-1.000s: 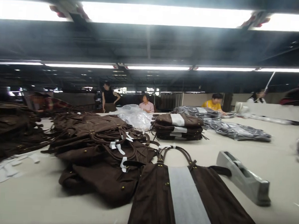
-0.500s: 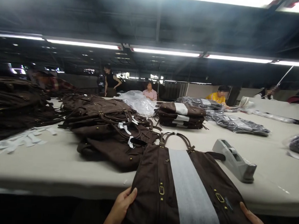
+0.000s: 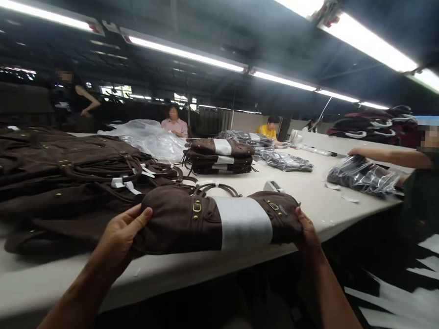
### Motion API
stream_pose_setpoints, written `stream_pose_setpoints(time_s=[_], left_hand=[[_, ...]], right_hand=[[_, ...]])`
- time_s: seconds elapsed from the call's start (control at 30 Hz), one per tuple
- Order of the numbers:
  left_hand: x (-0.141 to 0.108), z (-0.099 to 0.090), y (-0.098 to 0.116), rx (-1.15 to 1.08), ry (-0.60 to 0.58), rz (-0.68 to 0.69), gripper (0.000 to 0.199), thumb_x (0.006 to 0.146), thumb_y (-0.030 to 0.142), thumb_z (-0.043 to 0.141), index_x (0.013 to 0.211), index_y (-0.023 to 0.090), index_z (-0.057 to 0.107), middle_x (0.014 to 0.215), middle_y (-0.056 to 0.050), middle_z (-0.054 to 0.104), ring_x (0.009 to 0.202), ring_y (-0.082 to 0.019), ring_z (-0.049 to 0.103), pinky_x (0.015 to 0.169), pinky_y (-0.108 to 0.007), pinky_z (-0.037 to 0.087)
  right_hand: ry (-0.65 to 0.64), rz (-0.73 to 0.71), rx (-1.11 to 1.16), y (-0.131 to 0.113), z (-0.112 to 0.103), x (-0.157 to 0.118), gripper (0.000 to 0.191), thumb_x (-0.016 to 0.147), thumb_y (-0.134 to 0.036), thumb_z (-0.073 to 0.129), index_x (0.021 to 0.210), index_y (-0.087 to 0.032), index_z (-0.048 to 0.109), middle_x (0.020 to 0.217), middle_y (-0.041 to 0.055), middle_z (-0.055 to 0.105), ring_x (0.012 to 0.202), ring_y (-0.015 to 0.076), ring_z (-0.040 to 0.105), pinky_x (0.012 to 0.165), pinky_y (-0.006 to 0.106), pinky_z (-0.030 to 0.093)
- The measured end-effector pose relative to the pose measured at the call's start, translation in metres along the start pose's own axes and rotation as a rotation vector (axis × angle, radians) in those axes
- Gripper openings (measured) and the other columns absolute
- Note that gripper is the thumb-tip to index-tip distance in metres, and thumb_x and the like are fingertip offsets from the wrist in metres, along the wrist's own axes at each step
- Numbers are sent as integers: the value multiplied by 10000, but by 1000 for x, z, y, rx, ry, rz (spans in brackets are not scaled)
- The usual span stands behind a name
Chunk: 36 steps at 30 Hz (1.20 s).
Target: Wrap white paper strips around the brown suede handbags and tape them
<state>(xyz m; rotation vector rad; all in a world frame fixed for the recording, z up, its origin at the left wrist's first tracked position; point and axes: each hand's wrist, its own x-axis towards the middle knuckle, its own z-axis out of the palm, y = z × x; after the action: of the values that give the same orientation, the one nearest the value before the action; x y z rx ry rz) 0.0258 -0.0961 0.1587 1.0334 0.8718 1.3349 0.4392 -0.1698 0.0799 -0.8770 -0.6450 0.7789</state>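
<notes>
Left hand (image 3: 122,230) and right hand (image 3: 309,234) have fingers grasping the brown bag (image 3: 181,229) by its ends; level support helps the white band (image 3: 244,225) lie flat

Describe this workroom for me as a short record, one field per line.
Left hand: gripping one end of the bag
Right hand: gripping the other end
Bag: dark brown, gold-coloured buckles, white band around its middle
Table: pale top
Left of bag: pile of brown bags
Behind bag: stack of banded brown bags; grey device, mostly hidden
Far side: clear plastic, crumpled
Right: co-worker at a plastic-wrapped bundle
Overhead: strip lights, on
</notes>
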Motion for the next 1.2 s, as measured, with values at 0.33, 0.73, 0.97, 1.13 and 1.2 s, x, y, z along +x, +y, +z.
stream_pose_setpoints(time_s=[0.33,0.73,0.97,1.13,1.2], left_hand=[[37,-38,-18,92,12,-11,648,662,367,807,1228,140,587,994,-75,748,949,-257,693,839,-328,571],[34,-78,-82,322,270,-391,654,743,387,734,1280,85,516,1193,-181,662,1087,-282,642,998,-379,484],[33,-80,-82,320,211,-287,579,585,367,843,1068,128,629,1073,-151,719,1083,-309,641,987,-404,499],[32,-84,-91,251,133,-240,600,503,432,871,989,151,658,964,-122,749,1056,-338,650,972,-441,510],[33,-89,-101,222,144,-212,652,456,474,883,984,169,654,941,-100,754,1062,-346,646,981,-450,505]], right_hand=[[-125,94,-119,45,25,28,484,724,-474,735,1105,-185,665,1003,68,733,965,238,671,894,363,520],[0,-156,-1457,71,24,16,513,841,-475,492,1207,-140,620,1163,186,640,1098,373,569,954,543,405],[-462,-622,-1354,61,131,-17,531,962,-443,352,1404,-164,446,1484,95,402,1392,261,296,1154,438,212],[-754,-410,-1408,108,203,19,663,971,-495,253,1500,-97,224,1584,95,125,1460,228,93,1179,434,81],[-805,-272,-1460,135,215,40,697,965,-525,220,1512,-98,156,1589,80,68,1464,211,46,1178,443,49]])
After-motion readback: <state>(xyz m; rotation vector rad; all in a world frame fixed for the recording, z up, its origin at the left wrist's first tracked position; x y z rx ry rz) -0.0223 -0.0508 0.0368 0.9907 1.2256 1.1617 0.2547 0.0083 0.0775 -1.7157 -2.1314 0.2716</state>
